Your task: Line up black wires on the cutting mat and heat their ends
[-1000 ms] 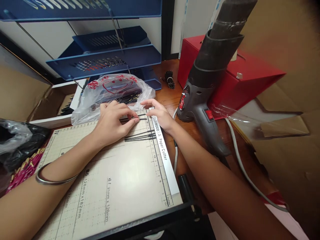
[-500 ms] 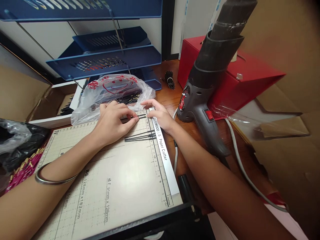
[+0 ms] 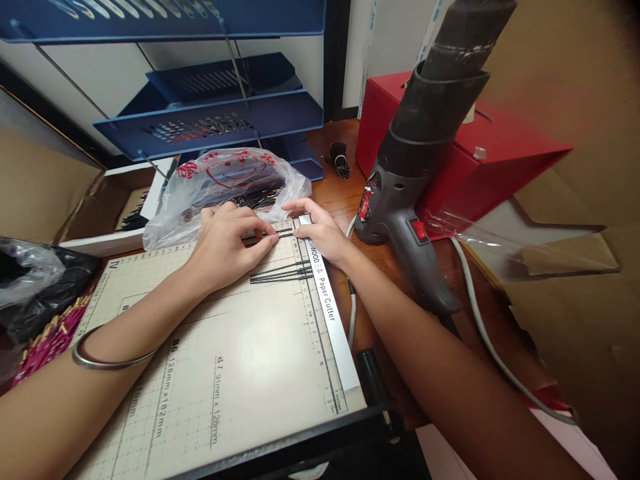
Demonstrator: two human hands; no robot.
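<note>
A cream paper cutter (image 3: 245, 380) with printed grid lines lies in front of me. Near its far edge, my left hand (image 3: 225, 241) pinches thin black cords (image 3: 287, 233) between thumb and forefinger, their ends pointing at the white guard strip (image 3: 329, 310). My right hand (image 3: 324, 235) rests at the far end of that strip, thumb and forefinger stretched out and apart, the thumb tip close to the cord ends. Its other fingers are partly hidden. Nearer to me, several loose black cords (image 3: 275, 275) lie across the board up to the strip.
Behind the board sits a clear plastic bag (image 3: 225, 167) with more black cords. A heat gun (image 3: 415, 167) stands at the right before a red box (image 3: 510, 147). Blue shelves (image 3: 210, 123) rise at the back. A tied black bundle (image 3: 339, 160) lies on the desk. The cutter's black handle (image 3: 373, 377) is front right.
</note>
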